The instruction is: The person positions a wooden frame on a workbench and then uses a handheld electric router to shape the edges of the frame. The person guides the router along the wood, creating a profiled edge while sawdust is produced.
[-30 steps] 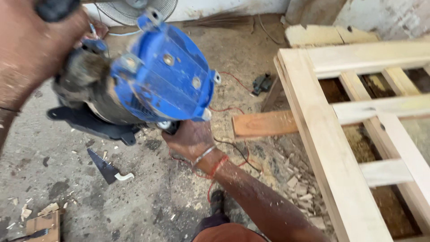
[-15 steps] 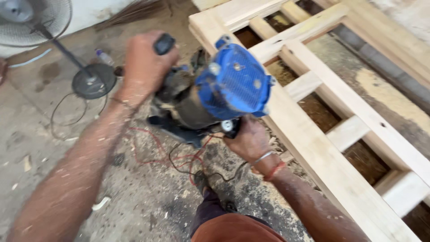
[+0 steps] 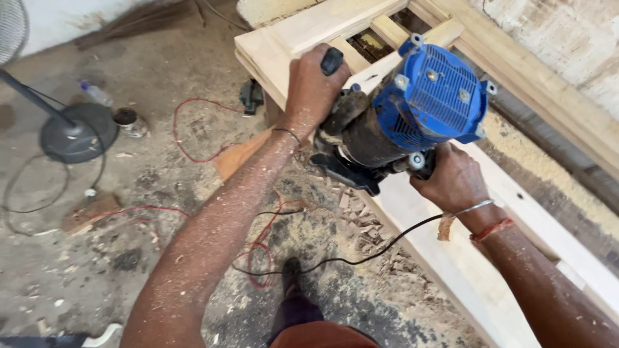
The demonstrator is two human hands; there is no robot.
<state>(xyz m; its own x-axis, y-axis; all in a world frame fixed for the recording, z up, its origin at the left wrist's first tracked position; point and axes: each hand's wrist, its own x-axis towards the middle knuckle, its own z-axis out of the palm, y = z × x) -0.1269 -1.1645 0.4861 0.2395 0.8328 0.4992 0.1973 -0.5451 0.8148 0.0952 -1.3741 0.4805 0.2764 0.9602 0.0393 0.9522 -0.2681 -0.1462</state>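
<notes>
Blue router (image 3: 412, 122) up over the frame (image 3: 464, 258), tipped on its side with its black base hanging past the frame's near rail! Left hand (image 3: 313, 87) wrapped tight round one black knob, right hand (image 3: 451, 177) clenched on the other side. Best, I'd judge, to set the base flat on the rail before pushing, cord (image 3: 361, 254) trailing clear. Dusty dark body, vented blue cap, silver screws.

Router (image 3: 412, 122) base hidden behind hands; right handle buried in right hand (image 3: 451, 180). Frame (image 3: 451, 270) cut off right and bottom. Fan (image 3: 13, 26) cropped top-left.
</notes>
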